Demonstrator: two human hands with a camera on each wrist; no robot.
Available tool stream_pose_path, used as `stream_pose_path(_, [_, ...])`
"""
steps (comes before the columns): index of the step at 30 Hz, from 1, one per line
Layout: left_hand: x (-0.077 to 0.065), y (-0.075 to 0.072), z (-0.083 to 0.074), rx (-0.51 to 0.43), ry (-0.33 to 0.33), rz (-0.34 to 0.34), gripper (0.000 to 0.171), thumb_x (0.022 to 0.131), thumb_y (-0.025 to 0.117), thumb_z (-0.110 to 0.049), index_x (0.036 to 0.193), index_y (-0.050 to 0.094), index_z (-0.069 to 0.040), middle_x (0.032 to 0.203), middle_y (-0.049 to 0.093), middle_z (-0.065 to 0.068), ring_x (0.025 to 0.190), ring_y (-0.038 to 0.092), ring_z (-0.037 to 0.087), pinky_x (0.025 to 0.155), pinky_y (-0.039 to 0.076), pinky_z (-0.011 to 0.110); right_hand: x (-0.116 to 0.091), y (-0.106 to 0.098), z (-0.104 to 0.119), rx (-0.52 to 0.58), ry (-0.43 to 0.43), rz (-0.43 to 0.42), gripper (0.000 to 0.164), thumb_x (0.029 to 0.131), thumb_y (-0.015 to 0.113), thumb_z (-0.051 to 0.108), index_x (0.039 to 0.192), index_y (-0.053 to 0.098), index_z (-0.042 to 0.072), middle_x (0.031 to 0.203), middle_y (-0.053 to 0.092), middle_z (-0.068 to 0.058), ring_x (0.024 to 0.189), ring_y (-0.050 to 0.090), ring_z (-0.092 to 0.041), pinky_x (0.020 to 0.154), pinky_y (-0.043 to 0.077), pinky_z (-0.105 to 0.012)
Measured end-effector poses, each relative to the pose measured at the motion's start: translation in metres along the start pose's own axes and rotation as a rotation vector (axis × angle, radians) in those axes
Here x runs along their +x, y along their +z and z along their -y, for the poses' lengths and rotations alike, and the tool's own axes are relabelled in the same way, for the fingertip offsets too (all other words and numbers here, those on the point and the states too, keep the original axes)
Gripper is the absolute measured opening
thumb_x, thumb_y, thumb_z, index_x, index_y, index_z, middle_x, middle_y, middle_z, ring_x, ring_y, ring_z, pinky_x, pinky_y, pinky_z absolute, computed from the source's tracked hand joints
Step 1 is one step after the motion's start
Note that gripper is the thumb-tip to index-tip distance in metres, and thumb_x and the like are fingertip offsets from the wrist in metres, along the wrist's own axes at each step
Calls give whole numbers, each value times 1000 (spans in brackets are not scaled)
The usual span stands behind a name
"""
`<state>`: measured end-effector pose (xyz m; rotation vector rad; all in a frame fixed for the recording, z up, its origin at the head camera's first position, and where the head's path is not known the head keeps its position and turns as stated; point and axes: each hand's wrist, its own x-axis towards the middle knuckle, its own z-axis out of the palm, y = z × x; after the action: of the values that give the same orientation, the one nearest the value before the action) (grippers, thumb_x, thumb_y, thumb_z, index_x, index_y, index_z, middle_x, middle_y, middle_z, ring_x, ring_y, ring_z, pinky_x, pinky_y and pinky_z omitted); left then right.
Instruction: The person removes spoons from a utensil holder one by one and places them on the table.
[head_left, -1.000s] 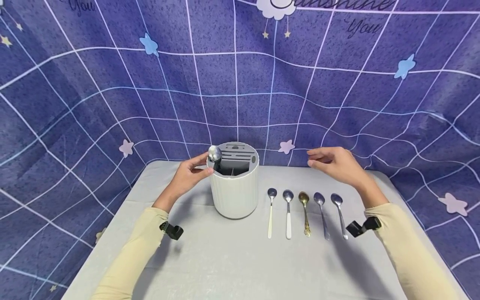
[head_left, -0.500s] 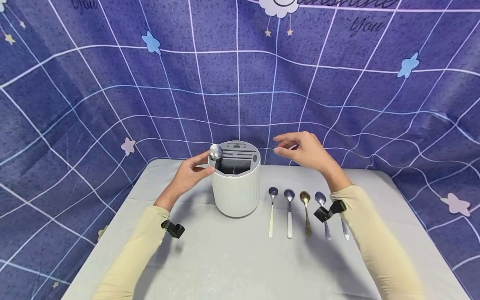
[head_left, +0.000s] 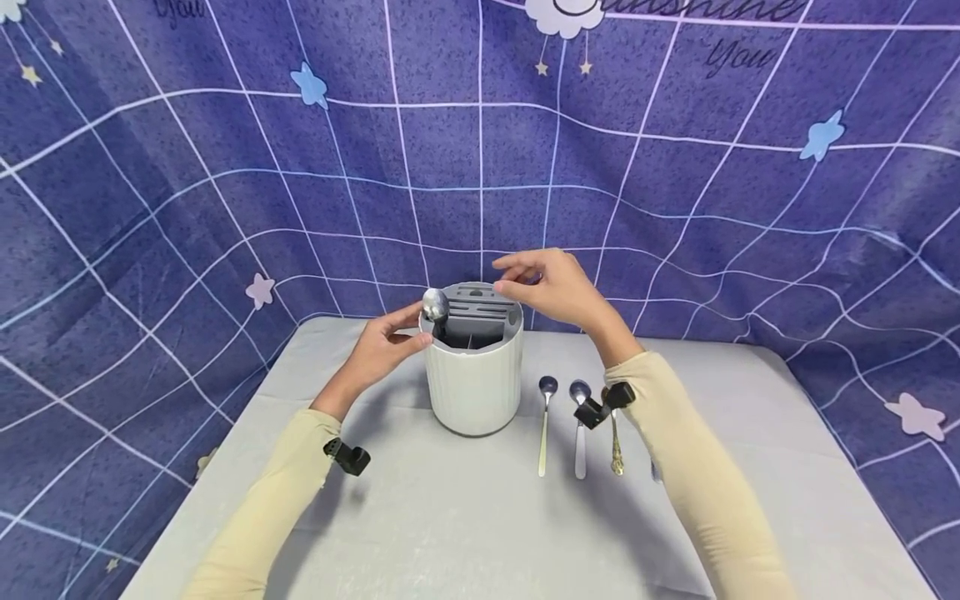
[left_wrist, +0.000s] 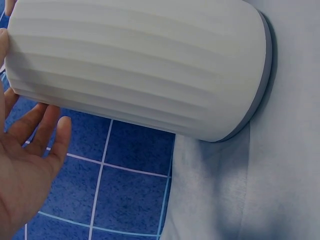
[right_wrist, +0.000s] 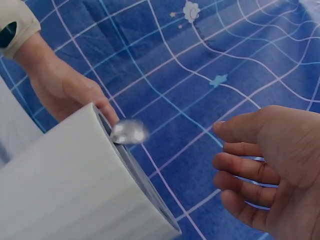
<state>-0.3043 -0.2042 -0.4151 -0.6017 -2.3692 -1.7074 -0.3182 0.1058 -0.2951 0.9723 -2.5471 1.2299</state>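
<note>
A white ribbed utensil holder (head_left: 474,387) with a grey slotted top stands at the table's back. My left hand (head_left: 385,348) holds its left rim, thumb at the front and index finger behind. In the left wrist view the other left fingers (left_wrist: 62,137) spread loosely beside its wall. A silver spoon (head_left: 435,305) stands in the holder's left compartment, bowl up, beside that hand. My right hand (head_left: 551,285) hovers at the holder's back right rim, fingers loosely bent, holding nothing. The right wrist view shows that hand (right_wrist: 270,170) apart from the spoon bowl.
Right of the holder lie a spoon with a pale yellow handle (head_left: 543,446), a white-handled spoon (head_left: 580,450) and a gold spoon (head_left: 617,454). The right sleeve (head_left: 686,467) covers other spoons. A purple grid-patterned curtain (head_left: 405,192) hangs behind the grey-covered table (head_left: 450,517).
My right hand has moved left, from above the right end of the spoon row to the holder's rim. Its sleeve now covers the rightmost spoons. The left hand stays on the holder.
</note>
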Motion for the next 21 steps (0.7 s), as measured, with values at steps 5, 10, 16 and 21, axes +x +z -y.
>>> stream_pose_path(5, [0,-1,0,15,2,0,59,93,75,-10,148,54,-7,133,65,21,121,62,30,91,57,25,16,12,6,42,23,40,36,93,75,28,126,74,13,102,76,-2,93,69,-17,85,56,-38])
stream_pose_path(10, [-1,-1,-1,19,9,10,60,94,74,-10,150,52,-7,134,64,23,121,62,29,91,57,24,29,28,3,59,35,75,39,93,74,31,129,73,14,107,76,-2,97,69,-16,88,57,-38])
stream_pose_path(16, [-1,0,-3,0,-1,18,59,94,73,-10,150,53,-8,136,63,22,122,61,32,91,57,24,37,46,-3,54,28,109,41,94,75,31,130,71,12,108,77,-2,98,71,-15,90,57,-36])
stream_pose_path(21, [0,0,-1,-5,-6,20,59,94,74,-12,149,54,-9,135,64,21,122,61,34,91,57,24,40,57,-4,77,51,126,40,94,76,32,128,72,12,108,78,-1,98,72,-13,90,58,-35])
